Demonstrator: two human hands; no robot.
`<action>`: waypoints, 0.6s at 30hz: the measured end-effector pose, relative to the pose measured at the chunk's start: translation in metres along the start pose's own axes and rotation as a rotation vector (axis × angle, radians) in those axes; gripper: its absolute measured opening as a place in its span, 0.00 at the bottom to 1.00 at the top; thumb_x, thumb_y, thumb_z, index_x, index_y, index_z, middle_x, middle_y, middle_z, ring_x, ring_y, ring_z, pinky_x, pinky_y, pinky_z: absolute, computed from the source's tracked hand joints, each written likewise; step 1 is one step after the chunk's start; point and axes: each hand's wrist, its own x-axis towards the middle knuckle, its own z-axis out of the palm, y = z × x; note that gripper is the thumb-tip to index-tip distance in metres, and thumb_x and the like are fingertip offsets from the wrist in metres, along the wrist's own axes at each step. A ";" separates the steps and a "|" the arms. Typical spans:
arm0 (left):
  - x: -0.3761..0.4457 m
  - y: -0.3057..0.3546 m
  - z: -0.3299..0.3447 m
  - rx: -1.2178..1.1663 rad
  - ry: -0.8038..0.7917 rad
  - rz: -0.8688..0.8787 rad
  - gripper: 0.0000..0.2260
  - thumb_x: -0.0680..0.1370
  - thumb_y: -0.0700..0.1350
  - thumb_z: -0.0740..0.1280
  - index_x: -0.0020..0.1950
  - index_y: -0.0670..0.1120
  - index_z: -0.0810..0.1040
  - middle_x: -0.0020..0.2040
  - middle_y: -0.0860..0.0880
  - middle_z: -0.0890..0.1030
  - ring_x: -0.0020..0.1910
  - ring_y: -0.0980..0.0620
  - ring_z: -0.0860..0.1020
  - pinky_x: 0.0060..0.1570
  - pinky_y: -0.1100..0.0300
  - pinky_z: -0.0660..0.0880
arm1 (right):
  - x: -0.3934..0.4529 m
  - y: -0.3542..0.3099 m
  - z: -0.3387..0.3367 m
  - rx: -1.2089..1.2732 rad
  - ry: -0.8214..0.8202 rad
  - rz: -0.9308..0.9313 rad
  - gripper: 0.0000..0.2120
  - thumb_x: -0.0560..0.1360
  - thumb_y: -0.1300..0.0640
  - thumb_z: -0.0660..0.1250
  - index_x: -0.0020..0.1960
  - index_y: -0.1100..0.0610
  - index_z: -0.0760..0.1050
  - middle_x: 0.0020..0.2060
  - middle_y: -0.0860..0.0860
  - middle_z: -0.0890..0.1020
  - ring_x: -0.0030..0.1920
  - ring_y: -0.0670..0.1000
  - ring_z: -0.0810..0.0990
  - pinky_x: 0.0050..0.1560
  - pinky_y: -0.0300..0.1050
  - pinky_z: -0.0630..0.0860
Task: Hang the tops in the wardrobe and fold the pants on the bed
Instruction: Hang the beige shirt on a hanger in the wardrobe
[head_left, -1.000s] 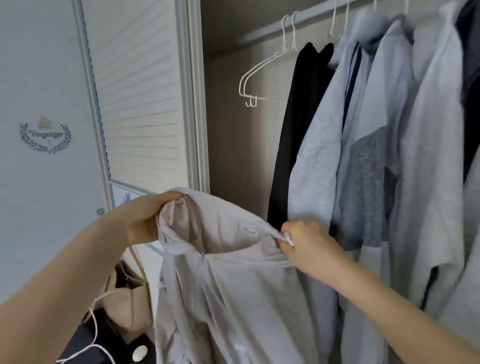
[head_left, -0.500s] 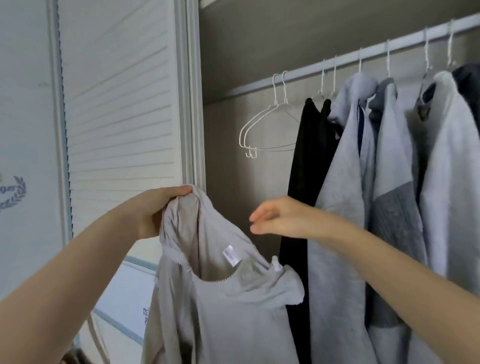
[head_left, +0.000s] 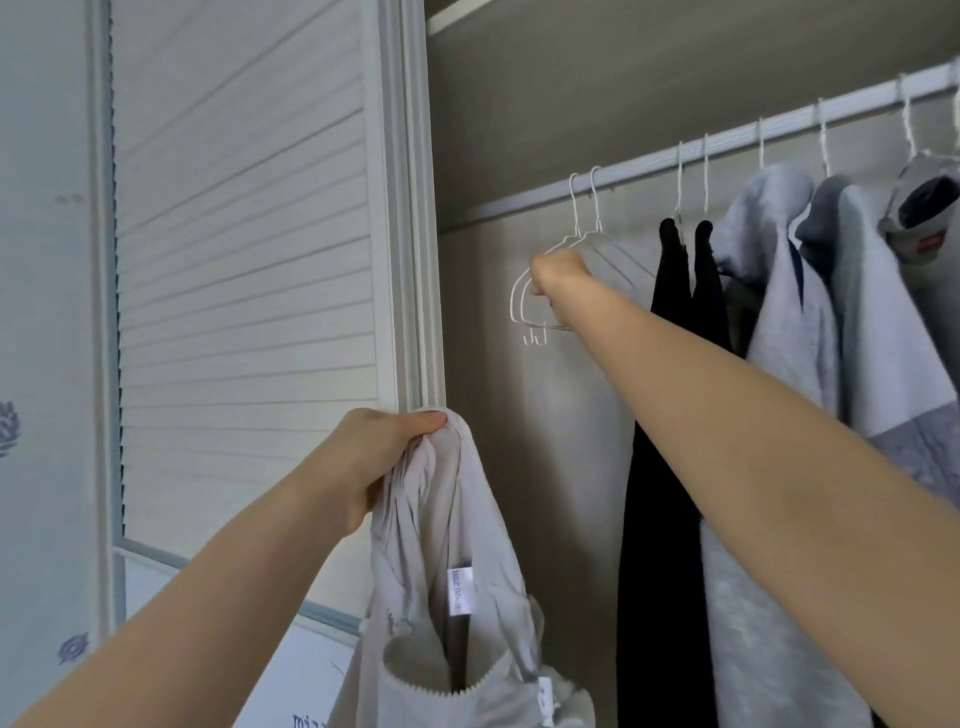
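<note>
1. Wardrobe: open, with a slatted door at left and a rail running up to the right across the far wall. Counted on the rail: eight hanger hooks in view, two of them on bare hangers at the left end.
2. Hung clothes: two black pieces beside the bare hangers, then at least three grey tops to the right; the edge of the view cuts off any others.
3. Beige top: the piece in hand, near and low at centre, hanging from one bunched shoulder; collar, white label and zip face the viewer. It is not yet on a hanger.
4. Right hand: a second ago it pinched the top's collar; half a second ago it had let go and hung in mid-air; now it is at the bare hangers, fingers curled about their wire. Judged meaning: a hanger is being fetched, so hanging comes next.
5. Left hand: grips the top's shoulder as before, carrying it alone.
6. Pants and bed: not in view.
</note>
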 end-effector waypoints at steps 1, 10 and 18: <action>0.002 -0.001 -0.002 0.003 -0.005 0.003 0.09 0.75 0.46 0.73 0.46 0.39 0.83 0.40 0.44 0.86 0.42 0.47 0.84 0.39 0.59 0.78 | 0.004 -0.001 0.005 0.014 0.016 0.014 0.02 0.78 0.60 0.58 0.48 0.58 0.67 0.47 0.58 0.74 0.42 0.55 0.74 0.39 0.40 0.68; 0.001 0.000 -0.004 0.010 -0.010 0.004 0.10 0.75 0.46 0.73 0.48 0.39 0.82 0.43 0.43 0.86 0.45 0.45 0.84 0.45 0.57 0.79 | 0.014 -0.002 0.021 0.128 -0.077 0.076 0.04 0.80 0.54 0.55 0.50 0.54 0.67 0.37 0.51 0.73 0.29 0.47 0.72 0.26 0.37 0.63; -0.001 0.001 -0.003 0.043 0.010 -0.012 0.14 0.74 0.48 0.74 0.53 0.39 0.82 0.48 0.42 0.85 0.50 0.43 0.83 0.56 0.49 0.79 | 0.011 0.002 0.021 0.177 -0.184 0.037 0.14 0.81 0.49 0.57 0.63 0.55 0.69 0.51 0.49 0.73 0.33 0.44 0.76 0.33 0.39 0.69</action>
